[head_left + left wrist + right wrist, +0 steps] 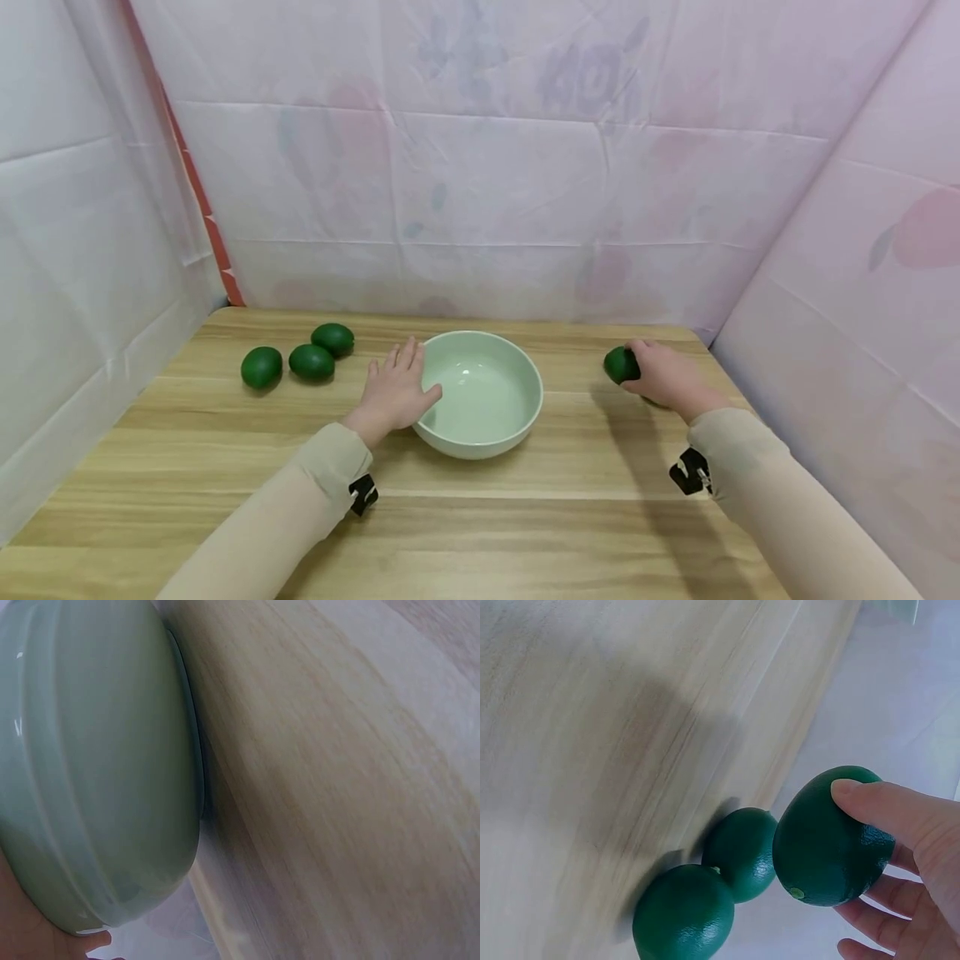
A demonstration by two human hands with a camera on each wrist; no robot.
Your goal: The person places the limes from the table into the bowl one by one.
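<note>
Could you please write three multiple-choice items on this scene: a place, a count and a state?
1. Where is the pale green ceramic bowl?
A. Middle of the wooden table
B. On a shelf
C. On the floor
2. How many dark green round fruits lie left of it?
A. One
B. Three
C. Five
3. What is the right hand doing?
A. Lying flat
B. Gripping a dark green fruit
C. Resting in the bowl
1 A, it stands mid-table; 2 B, three lie grouped there; 3 B, fingers curl round it.
</note>
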